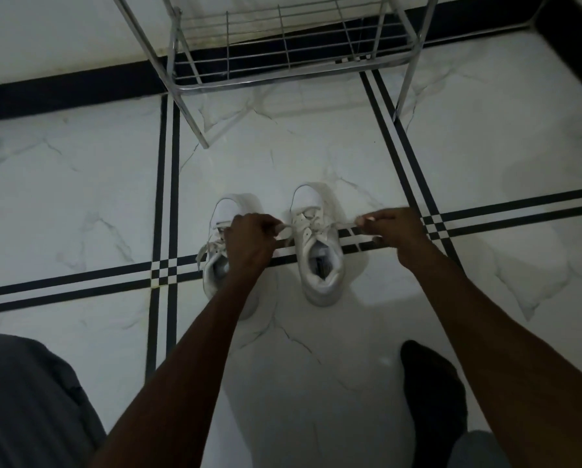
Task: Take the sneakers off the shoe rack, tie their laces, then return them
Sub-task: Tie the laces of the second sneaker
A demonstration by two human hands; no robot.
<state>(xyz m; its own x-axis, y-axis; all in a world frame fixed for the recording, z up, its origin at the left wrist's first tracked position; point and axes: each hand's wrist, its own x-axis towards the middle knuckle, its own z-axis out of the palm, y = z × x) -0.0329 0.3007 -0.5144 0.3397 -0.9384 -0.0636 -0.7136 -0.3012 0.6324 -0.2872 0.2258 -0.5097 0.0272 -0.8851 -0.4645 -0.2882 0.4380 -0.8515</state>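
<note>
On the marble floor (316, 157), in front of the metal shoe rack (282, 62), two white sneakers stand side by side with toes toward the rack and heel openings toward the viewer. Right sneaker (318, 244): upright, straddling a pair of black inlay stripes (519, 211) that cross the floor; its laces (320, 228) are stretched out sideways from the eyelets in both directions. Left sneaker (220, 251): just beside the right one, partly covered by the left forearm, with a loose lace end trailing over its outer side. Left hand (249, 241): closed in a pinch on the lace end that runs from the right sneaker toward the gap between the two shoes. Right hand (394, 231): closed in a pinch on the other lace end, held out to the far side of the right sneaker, above the stripes; the lace runs taut between fingers and shoe. Both forearms reach in from the lower edge of the view. Shoe rack: wire shelf visible near the top edge, its legs resting on the floor close to a dark skirting band. Lower left: grey trouser leg (29, 400). Lower right: foot in a dark sock (431, 393), flat on the floor.
</note>
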